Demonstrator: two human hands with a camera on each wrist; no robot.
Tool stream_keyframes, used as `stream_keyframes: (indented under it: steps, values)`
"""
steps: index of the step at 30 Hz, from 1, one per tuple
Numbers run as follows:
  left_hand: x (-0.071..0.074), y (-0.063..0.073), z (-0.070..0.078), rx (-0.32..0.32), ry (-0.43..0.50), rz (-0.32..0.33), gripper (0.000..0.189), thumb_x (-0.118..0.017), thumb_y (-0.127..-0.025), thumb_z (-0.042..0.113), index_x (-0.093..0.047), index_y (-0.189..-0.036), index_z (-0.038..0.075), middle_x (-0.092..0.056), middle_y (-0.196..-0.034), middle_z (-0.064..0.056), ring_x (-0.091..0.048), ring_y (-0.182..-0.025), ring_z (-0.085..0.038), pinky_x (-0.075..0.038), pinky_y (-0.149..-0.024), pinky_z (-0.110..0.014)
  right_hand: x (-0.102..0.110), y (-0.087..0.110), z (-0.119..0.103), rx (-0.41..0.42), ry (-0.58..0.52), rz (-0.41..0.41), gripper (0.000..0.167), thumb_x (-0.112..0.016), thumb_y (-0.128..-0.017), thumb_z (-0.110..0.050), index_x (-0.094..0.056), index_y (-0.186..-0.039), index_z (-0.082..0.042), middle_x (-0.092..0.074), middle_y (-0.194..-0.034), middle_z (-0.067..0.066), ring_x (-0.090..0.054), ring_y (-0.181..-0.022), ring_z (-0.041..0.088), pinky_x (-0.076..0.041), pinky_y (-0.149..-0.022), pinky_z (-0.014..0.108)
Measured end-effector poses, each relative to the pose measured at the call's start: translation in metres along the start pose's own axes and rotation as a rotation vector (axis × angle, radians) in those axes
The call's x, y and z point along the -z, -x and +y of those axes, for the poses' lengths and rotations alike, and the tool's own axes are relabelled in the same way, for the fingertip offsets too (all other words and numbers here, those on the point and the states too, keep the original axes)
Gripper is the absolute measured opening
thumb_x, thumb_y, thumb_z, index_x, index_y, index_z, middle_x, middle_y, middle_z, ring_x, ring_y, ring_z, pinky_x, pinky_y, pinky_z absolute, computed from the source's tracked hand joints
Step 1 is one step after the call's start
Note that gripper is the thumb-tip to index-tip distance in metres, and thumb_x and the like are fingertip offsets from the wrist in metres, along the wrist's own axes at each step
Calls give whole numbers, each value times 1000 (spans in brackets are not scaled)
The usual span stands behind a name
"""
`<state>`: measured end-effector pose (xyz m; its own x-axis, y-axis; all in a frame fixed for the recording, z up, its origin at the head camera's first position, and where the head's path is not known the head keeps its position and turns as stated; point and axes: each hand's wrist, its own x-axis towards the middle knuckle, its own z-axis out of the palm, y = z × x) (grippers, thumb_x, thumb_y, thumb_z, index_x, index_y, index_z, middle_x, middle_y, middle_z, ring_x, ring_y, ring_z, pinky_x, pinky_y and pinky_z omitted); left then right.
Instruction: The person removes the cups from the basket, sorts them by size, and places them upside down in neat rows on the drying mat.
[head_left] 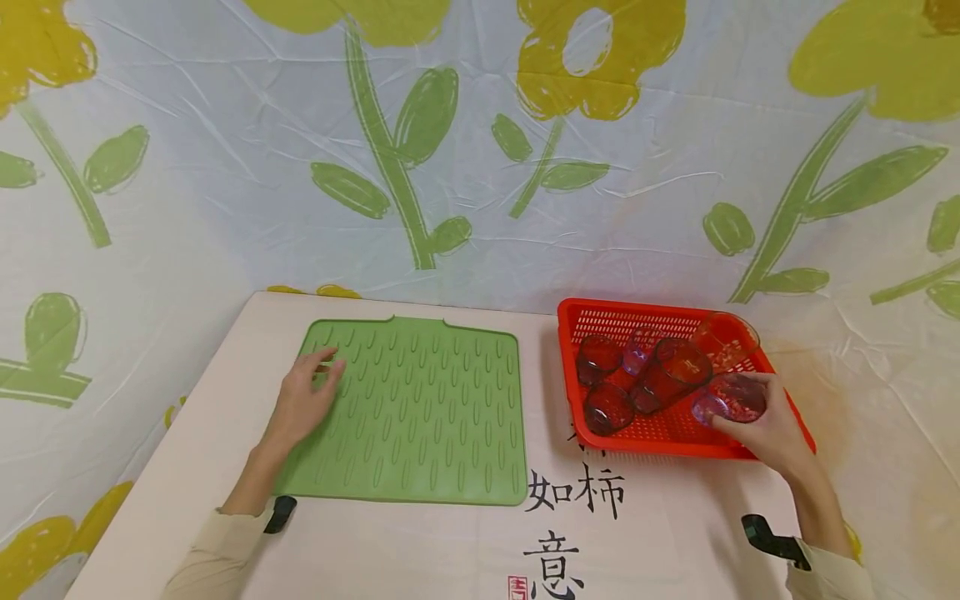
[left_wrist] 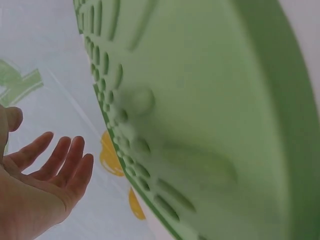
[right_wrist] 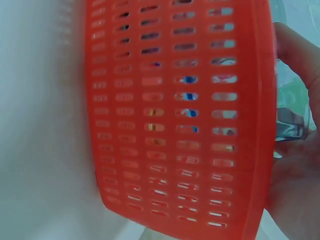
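Observation:
At the right side of the red plastic basket (head_left: pixel 678 452), my right hand (head_left: pixel 776 437) grips a purple-tinted clear glass (head_left: pixel 731 402), thumb on the near side and fingers over the far side. From the right wrist, the slotted basket wall (right_wrist: pixel 245 150) covers much of the view, with part of the hand (right_wrist: pixel 300 190) behind its rim. Over the left edge of a green ridged drying mat (head_left: pixel 420 417) hovers my left hand (head_left: pixel 306 400), fingers loosely bent and holding nothing. The left wrist view shows that hand (left_wrist: pixel 45 185) beside the mat (left_wrist: pixel 200 100).
Several other glasses share the basket: a dark tumbler (head_left: pixel 671 375), two short dark ones, a purplish one and a tall clear glass (head_left: pixel 723 340) leaning on the back rim. The white table (head_left: pixel 390 550) carries black written characters. A flower-patterned cloth (head_left: pixel 480 167) hangs behind.

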<state>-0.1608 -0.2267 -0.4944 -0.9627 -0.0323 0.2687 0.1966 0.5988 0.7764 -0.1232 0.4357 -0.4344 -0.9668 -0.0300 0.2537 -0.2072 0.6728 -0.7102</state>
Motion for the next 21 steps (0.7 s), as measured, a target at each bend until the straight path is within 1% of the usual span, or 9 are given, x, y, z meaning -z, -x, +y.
stream_keyframes:
  steps: [3, 5, 7, 8, 11, 15, 17, 21]
  values:
    - [-4, 0, 4, -18, 8, 14, 44, -55, -108, 24, -55, -139, -8, -57, -133, -29, -60, -113, -44, -49, -93, -62, -2, 4, -5, 24, -60, 44, 71, -80, -80, 12, -37, -136, -1, -54, -123, -12, -52, -109, -2, -47, -84, 5]
    - [-7, 0, 7, -31, 16, 30, 42, -57, -107, 21, -57, -137, -8, -59, -131, -30, -62, -111, -45, -50, -91, -61, -3, 7, -9, 26, -102, 68, 73, -78, -79, 15, -39, -137, -5, -56, -124, -17, -54, -111, 0, -48, -86, 7]
    - [-10, 1, 10, -34, 25, 32, 41, -58, -107, 20, -58, -137, -7, -60, -130, -30, -63, -110, -45, -51, -91, -61, -5, 9, -15, 18, -125, 96, 74, -78, -80, 15, -40, -138, -10, -56, -124, -19, -55, -112, -1, -47, -86, 6]
    - [-12, 1, 11, -33, 34, 31, 40, -58, -107, 20, -58, -137, -7, -60, -130, -30, -63, -110, -44, -51, -91, -61, -6, 10, -18, 14, -141, 111, 75, -78, -80, 15, -41, -139, -12, -57, -125, -19, -55, -113, -1, -47, -87, 6]
    - [-16, 1, 15, -32, 61, 27, 41, -59, -107, 21, -58, -137, -6, -60, -131, -28, -63, -111, -43, -50, -94, -60, -9, 12, -27, 25, -295, 158, 77, -75, -77, 23, -42, -140, -8, -62, -124, -10, -59, -114, 3, -48, -89, 9]
    - [-21, 0, 21, -56, 95, 42, 39, -60, -106, 20, -60, -136, -5, -62, -129, -28, -63, -111, -41, -51, -94, -57, -13, 14, -42, 88, -530, 188, 81, -67, -71, 35, -41, -141, 3, -65, -125, 5, -63, -115, 12, -51, -93, 15]
    - [-23, 1, 24, -72, 111, 53, 37, -61, -105, 18, -61, -135, -5, -63, -128, -28, -64, -110, -41, -51, -93, -56, -15, 16, -49, 104, -560, 199, 82, -66, -70, 37, -42, -141, 4, -65, -126, 7, -64, -115, 14, -50, -95, 16]
    - [-28, 2, 33, -81, 136, 55, 35, -62, -105, 16, -62, -135, -3, -64, -128, -25, -65, -110, -38, -52, -93, -54, -21, 19, -64, 118, -569, 216, 83, -65, -69, 38, -42, -143, 6, -65, -127, 9, -63, -117, 16, -48, -99, 17]
